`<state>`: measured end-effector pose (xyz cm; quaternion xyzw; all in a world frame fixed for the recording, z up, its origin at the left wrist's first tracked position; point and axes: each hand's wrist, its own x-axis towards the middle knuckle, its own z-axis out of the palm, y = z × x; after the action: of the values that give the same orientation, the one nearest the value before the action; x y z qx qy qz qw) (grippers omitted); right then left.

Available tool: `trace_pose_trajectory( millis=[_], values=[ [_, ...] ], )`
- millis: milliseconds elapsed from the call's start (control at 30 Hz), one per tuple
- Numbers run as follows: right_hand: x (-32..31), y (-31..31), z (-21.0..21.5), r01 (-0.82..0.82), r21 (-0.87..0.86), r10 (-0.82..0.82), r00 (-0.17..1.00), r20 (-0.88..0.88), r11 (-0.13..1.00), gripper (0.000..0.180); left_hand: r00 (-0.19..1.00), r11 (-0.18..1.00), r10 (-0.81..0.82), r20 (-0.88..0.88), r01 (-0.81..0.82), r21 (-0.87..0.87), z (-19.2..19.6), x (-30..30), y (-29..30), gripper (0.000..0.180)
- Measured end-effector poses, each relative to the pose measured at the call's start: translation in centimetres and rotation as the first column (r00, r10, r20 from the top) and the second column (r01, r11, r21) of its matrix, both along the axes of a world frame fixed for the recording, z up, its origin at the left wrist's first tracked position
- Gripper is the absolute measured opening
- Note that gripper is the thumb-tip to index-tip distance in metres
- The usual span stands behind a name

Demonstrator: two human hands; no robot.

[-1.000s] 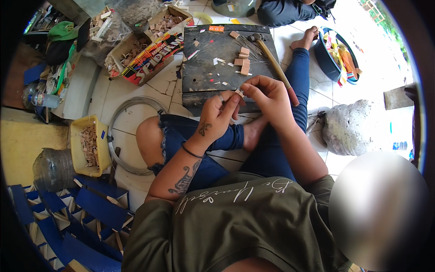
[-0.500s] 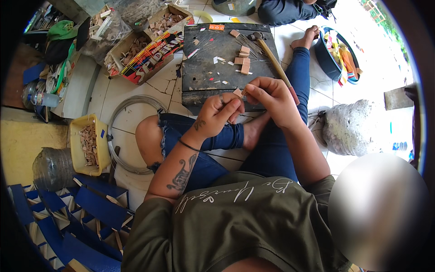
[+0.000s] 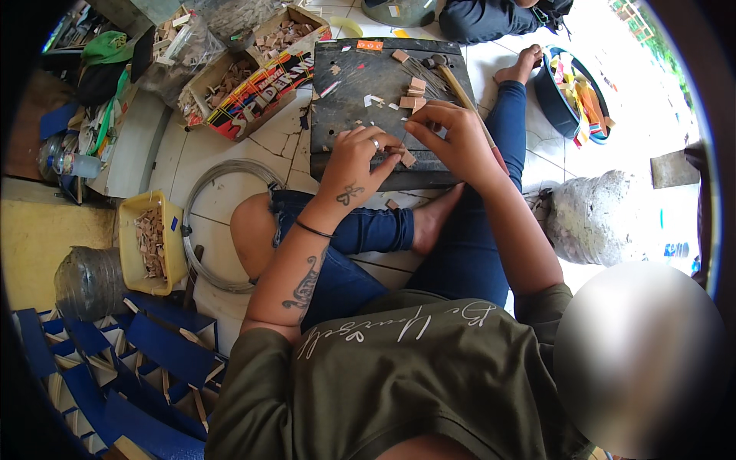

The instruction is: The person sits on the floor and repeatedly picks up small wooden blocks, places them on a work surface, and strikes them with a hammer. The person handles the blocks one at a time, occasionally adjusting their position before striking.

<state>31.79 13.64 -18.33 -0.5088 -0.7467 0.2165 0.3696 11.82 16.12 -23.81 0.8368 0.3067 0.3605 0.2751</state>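
Observation:
My left hand is over the near edge of the dark low table, thumb and fingers closed on a small wooden block at their tips. Just right of it my right hand has thumb and forefinger pinched together; whatever they hold is too thin to make out. Beyond the right hand lies a small group of wooden blocks. A hammer with a long wooden handle rests along the table's right side, near several thin wires.
A yellow basket of wood pieces stands at left, by a coil of wire. Cardboard boxes of blocks sit at far left. A dark blue tub holds colourful strips. Blue panels are piled lower left. Another person's dark-clothed leg shows at top.
My hands have moved apart slightly: the left drew left, its back now turned up, and the right rose away from the block. A small wooden piece now shows on the floor below the table.

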Motion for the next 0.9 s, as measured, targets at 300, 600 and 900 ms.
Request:
trace_pose_trajectory(
  millis=[300,600,900],
  values=[
    [5.7,-3.1,-4.8,0.526,0.189,-0.523,0.611,0.594,0.829,0.052,0.969,0.957,0.239,0.064,-0.246,0.152,-1.7,1.3,-0.9,0.007],
    [7.2,-3.7,-4.8,0.407,-0.078,-0.394,0.907,0.146,0.91,0.046,0.971,0.938,0.219,0.092,-0.235,0.254,-1.3,1.4,-0.6,0.012],
    [3.1,-13.8,3.1,0.189,-0.393,-0.212,0.977,-0.016,0.9,0.046,0.974,0.921,0.213,0.074,-0.225,0.317,-2.1,1.6,-0.3,0.014]
  ],
)
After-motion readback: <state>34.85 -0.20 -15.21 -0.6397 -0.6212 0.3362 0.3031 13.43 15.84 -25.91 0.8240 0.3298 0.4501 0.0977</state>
